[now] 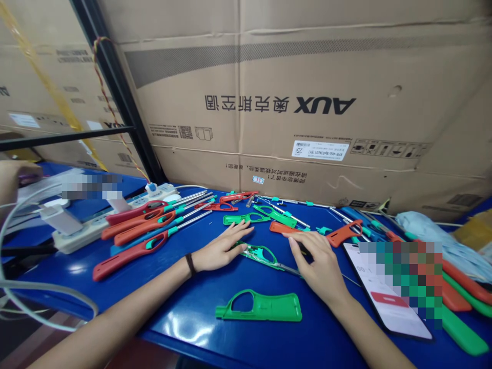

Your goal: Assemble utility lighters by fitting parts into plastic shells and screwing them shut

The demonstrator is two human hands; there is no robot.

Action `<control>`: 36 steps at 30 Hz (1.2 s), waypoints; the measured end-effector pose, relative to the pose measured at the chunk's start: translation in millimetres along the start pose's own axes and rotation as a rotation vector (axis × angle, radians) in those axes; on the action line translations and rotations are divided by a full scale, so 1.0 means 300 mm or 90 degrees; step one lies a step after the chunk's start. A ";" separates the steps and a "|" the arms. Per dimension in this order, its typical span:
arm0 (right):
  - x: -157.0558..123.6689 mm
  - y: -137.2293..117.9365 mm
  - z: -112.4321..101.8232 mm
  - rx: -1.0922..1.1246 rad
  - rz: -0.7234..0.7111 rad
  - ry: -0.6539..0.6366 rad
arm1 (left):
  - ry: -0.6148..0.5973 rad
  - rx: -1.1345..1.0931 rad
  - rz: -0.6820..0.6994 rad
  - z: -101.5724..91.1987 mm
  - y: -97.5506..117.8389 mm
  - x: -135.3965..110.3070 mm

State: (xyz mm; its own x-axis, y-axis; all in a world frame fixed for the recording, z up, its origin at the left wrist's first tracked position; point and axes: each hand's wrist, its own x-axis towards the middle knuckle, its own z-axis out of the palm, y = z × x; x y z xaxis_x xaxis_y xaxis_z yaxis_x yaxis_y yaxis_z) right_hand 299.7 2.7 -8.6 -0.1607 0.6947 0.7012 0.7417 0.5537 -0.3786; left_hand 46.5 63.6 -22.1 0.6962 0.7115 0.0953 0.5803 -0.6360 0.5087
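Observation:
My left hand (pixel 221 249) lies with its fingers stretched out. Its thumb touches the handle end of an opened green lighter half (pixel 259 253), which shows white wires and a teal trigger inside. From that half a metal tube (pixel 288 269) runs right, passing under my right hand (pixel 317 256). The right hand's fingers are bent and close together over a dark piece with a bit of yellow (pixel 306 250), mostly hidden. Just beyond these fingertips is an orange handle shell (pixel 280 227). Nearer to me, an empty green handle shell (pixel 265 306) rests hollow side up.
Several finished-looking long lighters (pixel 132 256) lie at left beside a power strip (pixel 82 230). More shells and tubes (pixel 265 215) are spread behind my hands. At right lie a phone (pixel 388 297) and more lighters (pixel 463 328). Large cardboard boxes (pixel 246 66) wall the back. Another person's hand (pixel 17 179) shows far left.

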 end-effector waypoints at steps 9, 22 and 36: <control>0.003 -0.006 -0.003 -0.005 0.006 0.001 | 0.205 -0.116 0.025 -0.022 -0.040 0.014; -0.064 -0.155 0.007 0.146 -0.228 -0.378 | 0.346 0.024 0.050 -0.051 -0.018 0.005; -0.041 -0.150 0.011 0.433 0.067 -0.110 | 0.357 0.107 0.217 -0.038 0.047 -0.039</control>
State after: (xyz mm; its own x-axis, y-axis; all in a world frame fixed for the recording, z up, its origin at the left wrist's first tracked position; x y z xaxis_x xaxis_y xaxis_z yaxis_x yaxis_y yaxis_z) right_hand 266.1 -29.0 -2.3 -0.2526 0.7921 0.5556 0.1972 0.6044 -0.7719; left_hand 41.7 49.6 -6.3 0.5535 0.4809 0.6799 0.4561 -0.8582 0.2357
